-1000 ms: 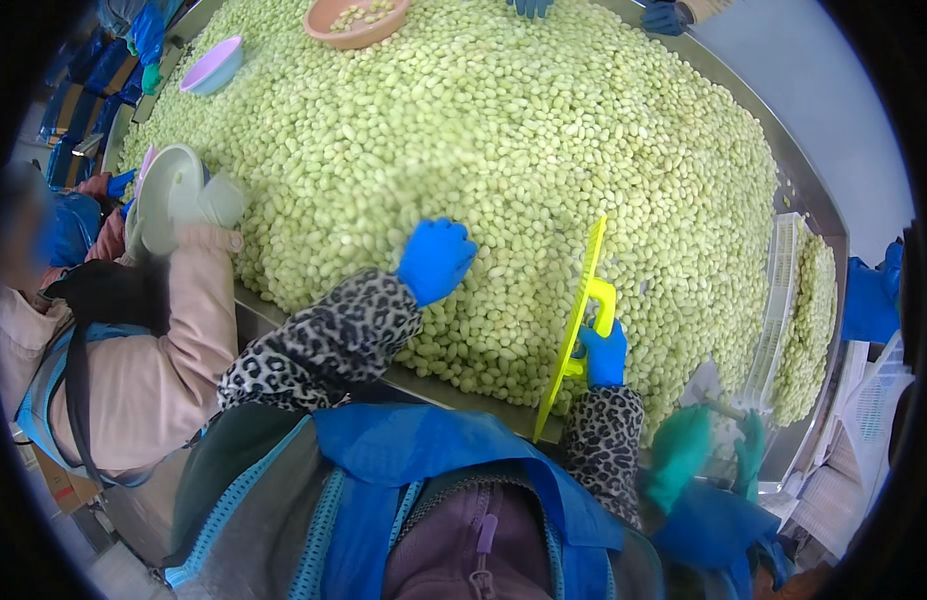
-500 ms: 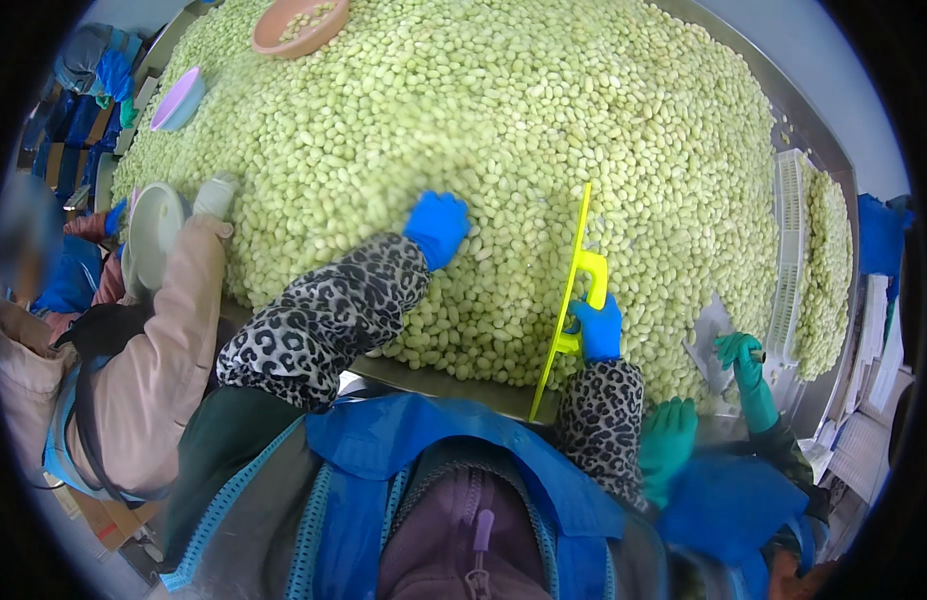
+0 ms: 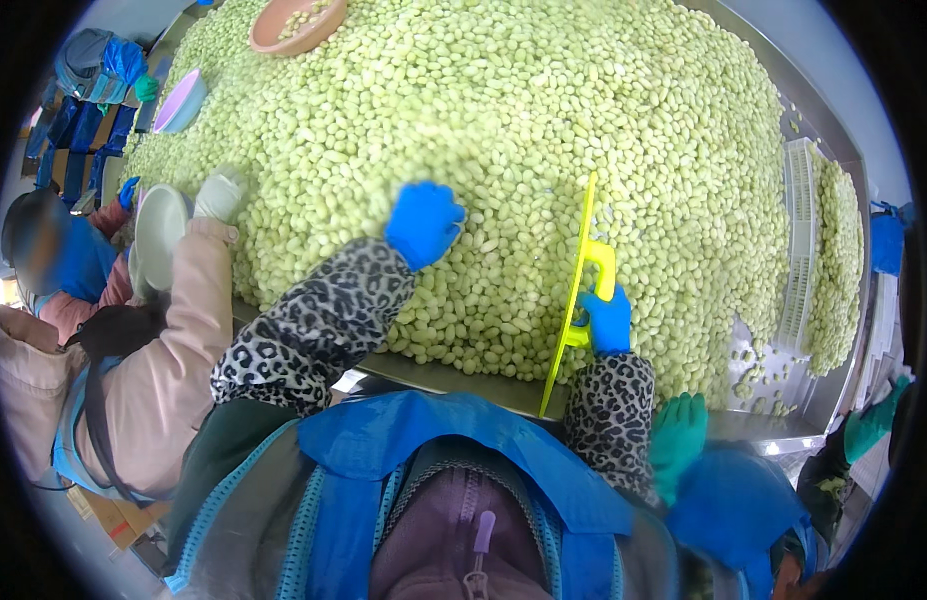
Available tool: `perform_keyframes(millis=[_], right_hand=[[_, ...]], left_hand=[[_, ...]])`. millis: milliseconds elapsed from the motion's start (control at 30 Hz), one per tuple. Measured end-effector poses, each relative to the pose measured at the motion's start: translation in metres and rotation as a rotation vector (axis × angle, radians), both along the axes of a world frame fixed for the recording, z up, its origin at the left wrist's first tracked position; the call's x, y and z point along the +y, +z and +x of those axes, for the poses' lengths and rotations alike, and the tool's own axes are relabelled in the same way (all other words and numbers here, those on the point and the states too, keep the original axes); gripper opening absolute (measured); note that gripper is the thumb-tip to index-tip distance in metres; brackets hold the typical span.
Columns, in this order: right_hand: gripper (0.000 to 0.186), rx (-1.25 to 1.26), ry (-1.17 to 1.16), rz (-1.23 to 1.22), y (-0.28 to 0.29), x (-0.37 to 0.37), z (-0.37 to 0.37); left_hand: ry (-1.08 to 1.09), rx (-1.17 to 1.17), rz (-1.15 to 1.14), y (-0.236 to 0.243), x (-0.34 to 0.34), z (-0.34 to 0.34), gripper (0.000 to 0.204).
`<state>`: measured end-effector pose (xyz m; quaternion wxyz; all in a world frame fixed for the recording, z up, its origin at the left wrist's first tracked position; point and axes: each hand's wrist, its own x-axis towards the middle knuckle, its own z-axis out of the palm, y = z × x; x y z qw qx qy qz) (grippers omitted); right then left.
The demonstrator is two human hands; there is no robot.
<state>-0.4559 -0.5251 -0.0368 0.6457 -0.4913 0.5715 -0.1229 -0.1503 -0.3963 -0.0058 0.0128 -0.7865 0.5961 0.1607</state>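
Observation:
My left hand [image 3: 421, 225], in a blue glove, presses against a heap of pale green oval pieces [image 3: 543, 120], perhaps beans or fruit. Its fingers are curled together, and what lies under them is hidden. In my right hand [image 3: 610, 318], also blue-gloved, is the handle of a bright yellow plastering float [image 3: 581, 250]. The float stands on edge, its long thin blade running from the heap to the table's near rim. Loose pieces lie on both sides of the blade.
A metal-rimmed table [image 3: 453, 378] carries the heap. Left are a co-worker's white-gloved hand [image 3: 220, 194], a pale bowl [image 3: 161, 238] and a purple-blue bowl [image 3: 181, 102]; farther back is an orange bowl [image 3: 295, 28]. Right are a white crate [image 3: 798, 250] and a co-worker's green glove [image 3: 677, 440].
My left hand has shifted slightly left over the heap. A co-worker's green-gloved hand with a metal scraper has drawn back from the table on the right. My right hand keeps its grip.

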Motion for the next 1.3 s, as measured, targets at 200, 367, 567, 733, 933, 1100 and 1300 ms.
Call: perform_keyframes(millis=[200, 367, 567, 733, 933, 1100, 1300], right_hand=[[0.042, -0.022, 0.021, 0.006, -0.011, -0.001, -0.002], [0.042, -0.008, 0.037, 0.020, -0.007, -0.001, 0.000], [0.041, 0.017, 0.037, -0.019, -0.004, -0.001, -0.001], [0.041, -0.001, 0.047, -0.023, -0.006, -0.001, -0.001], [0.040, 0.035, 0.076, -0.038, -0.007, -0.002, -0.001], [0.038, 0.030, 0.062, -0.040, -0.006, -0.002, 0.000], [0.037, 0.001, 0.050, -0.026, -0.009, -0.005, -0.004]], left_hand=[[-0.155, -0.091, 0.179, -0.013, -0.022, -0.007, 0.021], [-0.106, -0.148, 0.019, -0.026, -0.012, 0.007, 0.020], [-0.275, 0.120, 0.002, 0.006, -0.011, -0.043, 0.009], [-0.384, 0.082, -0.093, -0.022, 0.013, -0.078, 0.011], [-0.514, -0.079, 0.033, -0.028, 0.008, -0.081, 0.012], [-0.544, -0.095, 0.021, -0.037, 0.011, -0.093, 0.011], [-0.500, -0.082, -0.024, -0.036, 0.018, -0.091, 0.011]])
